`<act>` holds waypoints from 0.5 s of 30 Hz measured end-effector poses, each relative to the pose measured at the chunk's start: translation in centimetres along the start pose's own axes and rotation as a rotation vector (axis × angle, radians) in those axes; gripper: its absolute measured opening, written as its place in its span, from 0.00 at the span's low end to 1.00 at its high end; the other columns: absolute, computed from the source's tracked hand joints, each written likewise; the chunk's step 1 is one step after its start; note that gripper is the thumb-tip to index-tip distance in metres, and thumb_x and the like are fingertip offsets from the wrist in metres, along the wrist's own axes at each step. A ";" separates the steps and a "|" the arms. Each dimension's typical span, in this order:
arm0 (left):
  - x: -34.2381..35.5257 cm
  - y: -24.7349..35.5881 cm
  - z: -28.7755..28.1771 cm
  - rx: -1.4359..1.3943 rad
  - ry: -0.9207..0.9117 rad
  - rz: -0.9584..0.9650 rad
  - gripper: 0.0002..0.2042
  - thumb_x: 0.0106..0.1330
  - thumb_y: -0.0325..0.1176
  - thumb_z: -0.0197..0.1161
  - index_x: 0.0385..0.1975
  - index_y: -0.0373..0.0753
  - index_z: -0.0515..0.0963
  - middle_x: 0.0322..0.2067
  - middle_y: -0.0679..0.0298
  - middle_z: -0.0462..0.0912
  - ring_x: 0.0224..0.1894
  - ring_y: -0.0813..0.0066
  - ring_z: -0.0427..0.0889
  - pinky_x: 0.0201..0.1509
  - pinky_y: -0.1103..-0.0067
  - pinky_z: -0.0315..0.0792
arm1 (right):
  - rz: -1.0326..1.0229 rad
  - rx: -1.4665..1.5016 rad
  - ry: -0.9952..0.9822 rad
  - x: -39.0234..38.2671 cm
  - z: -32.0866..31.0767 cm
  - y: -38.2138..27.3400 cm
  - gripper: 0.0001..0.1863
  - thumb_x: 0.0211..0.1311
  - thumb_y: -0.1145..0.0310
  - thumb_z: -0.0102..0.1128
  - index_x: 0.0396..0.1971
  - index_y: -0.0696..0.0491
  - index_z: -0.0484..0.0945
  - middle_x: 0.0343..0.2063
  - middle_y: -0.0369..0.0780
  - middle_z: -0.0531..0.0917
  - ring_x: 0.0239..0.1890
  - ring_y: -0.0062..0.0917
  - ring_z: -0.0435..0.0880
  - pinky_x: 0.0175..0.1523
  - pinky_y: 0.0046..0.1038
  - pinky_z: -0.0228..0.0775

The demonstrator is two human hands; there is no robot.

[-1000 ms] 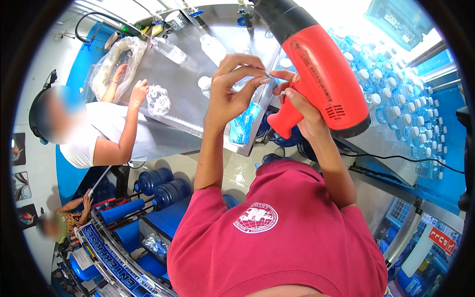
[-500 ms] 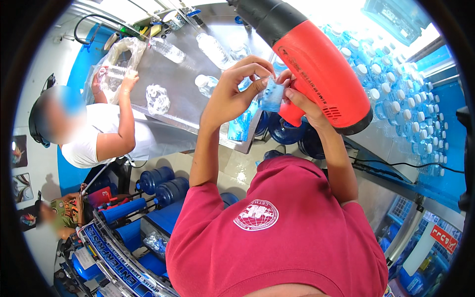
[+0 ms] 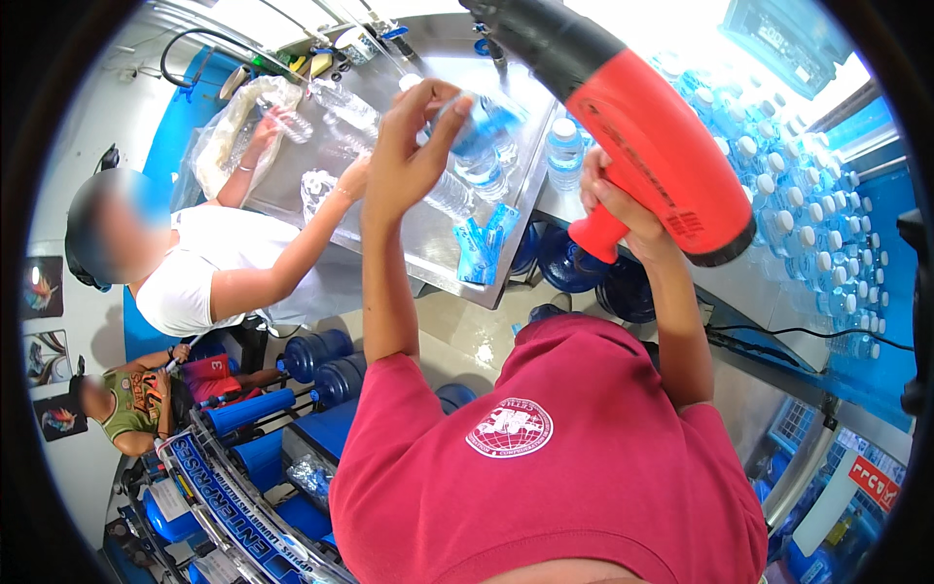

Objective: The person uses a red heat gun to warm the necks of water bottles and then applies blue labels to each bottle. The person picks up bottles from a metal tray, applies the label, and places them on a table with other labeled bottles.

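My right hand (image 3: pixel 630 206) is wrapped round the grip of a red heat gun (image 3: pixel 671 146), whose black nozzle points to the upper left. Raised over the steel table, my left hand (image 3: pixel 413 146) pinches a thin blue plastic label sleeve (image 3: pixel 486 125), blurred by motion. The sleeve hangs in front of clear water bottles, and I cannot tell whether it touches one. Just right of it, a capped bottle (image 3: pixel 564 156) stands upright close to my right hand. More blue label sleeves (image 3: pixel 482 245) lie in a pile at the table's near corner.
A co-worker in a white shirt (image 3: pixel 243 255) handles bottles beside a plastic bag (image 3: pixel 219 146) at the left. Many capped bottles (image 3: pixel 798 234) stand close together at the right. Large blue water jugs (image 3: pixel 569 263) sit below the table edge, and a black cord (image 3: pixel 808 336) runs right.
My left hand has moved left and up with the label sleeve, away from my right hand. The heat gun has shifted slightly right. The co-worker's hands have moved apart.
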State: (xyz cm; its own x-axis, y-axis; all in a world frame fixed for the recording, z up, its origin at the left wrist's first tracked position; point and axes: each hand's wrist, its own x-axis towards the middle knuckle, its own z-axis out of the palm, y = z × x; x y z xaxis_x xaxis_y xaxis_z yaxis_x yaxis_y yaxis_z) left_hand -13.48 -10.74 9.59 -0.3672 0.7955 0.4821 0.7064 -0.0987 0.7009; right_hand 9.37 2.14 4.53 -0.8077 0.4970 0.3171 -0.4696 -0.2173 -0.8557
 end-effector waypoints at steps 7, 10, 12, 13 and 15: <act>5.9 -5.6 0.4 0.621 -0.209 0.162 0.12 0.69 0.38 0.59 0.34 0.33 0.78 0.30 0.51 0.82 0.36 0.56 0.81 0.44 0.67 0.71 | -0.067 -0.052 0.055 -3.2 -3.0 -1.4 0.13 0.60 0.77 0.56 0.43 0.52 0.68 0.35 0.39 0.73 0.31 0.21 0.74 0.39 0.27 0.69; 6.3 -7.3 1.5 0.514 -0.300 0.021 0.12 0.68 0.38 0.61 0.35 0.33 0.78 0.33 0.52 0.82 0.36 0.57 0.80 0.44 0.68 0.71 | -0.086 -0.009 0.119 -4.2 -3.6 -2.0 0.12 0.61 0.77 0.56 0.43 0.52 0.68 0.35 0.39 0.72 0.31 0.21 0.74 0.39 0.27 0.69; 6.1 -7.8 1.9 0.476 -0.285 -0.019 0.13 0.67 0.39 0.62 0.34 0.33 0.78 0.32 0.53 0.82 0.36 0.58 0.80 0.44 0.69 0.71 | -0.081 0.004 0.150 -4.7 -3.9 -2.4 0.12 0.61 0.77 0.56 0.43 0.52 0.67 0.34 0.38 0.72 0.31 0.21 0.74 0.39 0.27 0.68; 5.9 -7.9 2.0 0.452 -0.284 -0.039 0.13 0.67 0.40 0.63 0.33 0.33 0.78 0.32 0.54 0.82 0.36 0.59 0.79 0.44 0.70 0.71 | -0.092 -0.015 0.160 -5.0 -4.0 -2.5 0.12 0.61 0.76 0.56 0.43 0.52 0.67 0.34 0.38 0.72 0.31 0.20 0.74 0.39 0.27 0.68; 5.6 -8.0 1.7 0.369 -0.276 -0.122 0.15 0.67 0.41 0.64 0.33 0.32 0.78 0.33 0.55 0.83 0.37 0.65 0.81 0.45 0.72 0.72 | -0.113 -0.052 0.176 -5.3 -4.2 -2.9 0.12 0.62 0.76 0.56 0.43 0.52 0.67 0.34 0.37 0.71 0.31 0.20 0.74 0.39 0.27 0.68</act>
State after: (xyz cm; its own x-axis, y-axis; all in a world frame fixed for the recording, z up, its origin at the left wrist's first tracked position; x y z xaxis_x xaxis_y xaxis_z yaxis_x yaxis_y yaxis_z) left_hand -20.18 -4.44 5.80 -0.3217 0.9220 0.2157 0.8544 0.1844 0.4859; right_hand 16.53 3.68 3.55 -0.6743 0.6559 0.3393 -0.5305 -0.1106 -0.8404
